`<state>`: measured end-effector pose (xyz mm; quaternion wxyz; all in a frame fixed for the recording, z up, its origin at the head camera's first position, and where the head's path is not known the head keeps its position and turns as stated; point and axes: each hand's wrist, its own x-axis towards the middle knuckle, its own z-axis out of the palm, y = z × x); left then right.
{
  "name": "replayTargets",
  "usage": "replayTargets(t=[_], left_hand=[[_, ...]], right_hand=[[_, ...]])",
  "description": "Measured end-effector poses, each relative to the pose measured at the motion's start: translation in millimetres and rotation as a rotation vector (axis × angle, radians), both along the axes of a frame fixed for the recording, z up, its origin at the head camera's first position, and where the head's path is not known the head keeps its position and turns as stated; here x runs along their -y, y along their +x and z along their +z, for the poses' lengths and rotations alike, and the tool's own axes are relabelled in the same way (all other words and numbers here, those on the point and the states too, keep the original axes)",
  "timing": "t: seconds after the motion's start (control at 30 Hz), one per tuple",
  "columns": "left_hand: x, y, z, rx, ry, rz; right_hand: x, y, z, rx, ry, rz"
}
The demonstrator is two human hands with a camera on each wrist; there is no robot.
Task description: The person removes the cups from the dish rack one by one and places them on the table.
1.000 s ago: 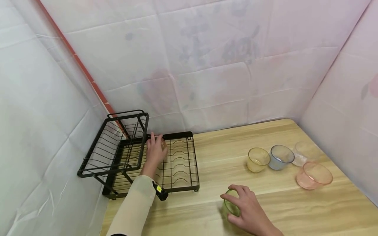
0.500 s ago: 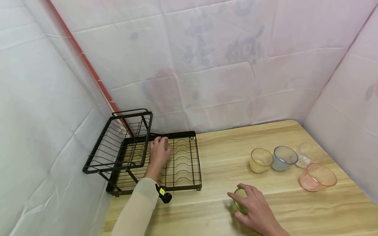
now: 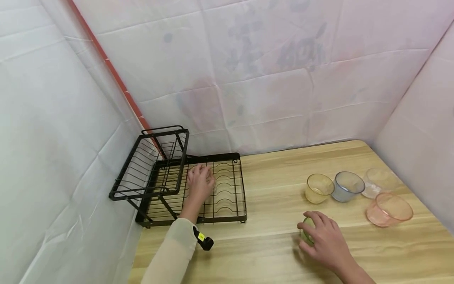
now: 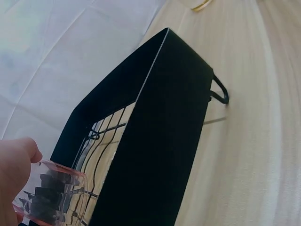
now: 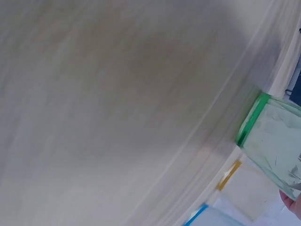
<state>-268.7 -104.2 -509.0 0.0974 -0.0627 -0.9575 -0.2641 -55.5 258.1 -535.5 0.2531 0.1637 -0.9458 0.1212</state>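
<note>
My left hand point(image 3: 199, 185) is over the lower tier of a black wire dish rack point(image 3: 242, 189). It grips a clear, pink-tinted glass bowl point(image 4: 59, 193), mostly hidden under the hand in the head view. In the left wrist view that bowl overlaps the wires just inside the rack's tall black rim. My right hand point(image 3: 328, 240) holds a green glass bowl point(image 3: 307, 233) by its sides, over the table front to the right of the rack. Its bright green rim shows in the right wrist view, with fingertips point(image 5: 294, 205) on its far side.
To the right stand a yellow glass bowl point(image 3: 318, 191), a blue one point(image 3: 347, 189), a colourless one point(image 3: 376, 185) and a wider pink one point(image 3: 386, 213). The rack's raised upper basket point(image 3: 150, 165) is left of my left hand. White sheeting point(image 3: 262, 90) walls the wooden table point(image 3: 269, 252).
My right hand has moved right with the green bowl, closer to the other bowls. My left hand has shifted slightly right within the rack. The head view has turned a little left.
</note>
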Motion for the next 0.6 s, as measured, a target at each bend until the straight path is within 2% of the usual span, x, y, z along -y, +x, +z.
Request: replayTargets(t=[0.27, 0.4, 0.6], left_hand=[[-1.1, 9.1, 3.4, -0.006, -0.016, -0.015], [-1.9, 14.6, 5.5, -0.016, -0.018, -0.03], [0.2, 22.5, 1.0, -0.019, -0.031, -0.048]], right_hand=[[-32, -11.8, -4.8, -0.141, 0.0, -0.04], [-49, -14.7, -5.8, -0.132, -0.018, -0.068], [-79, -17.6, -5.5, -0.069, -0.033, -0.144]])
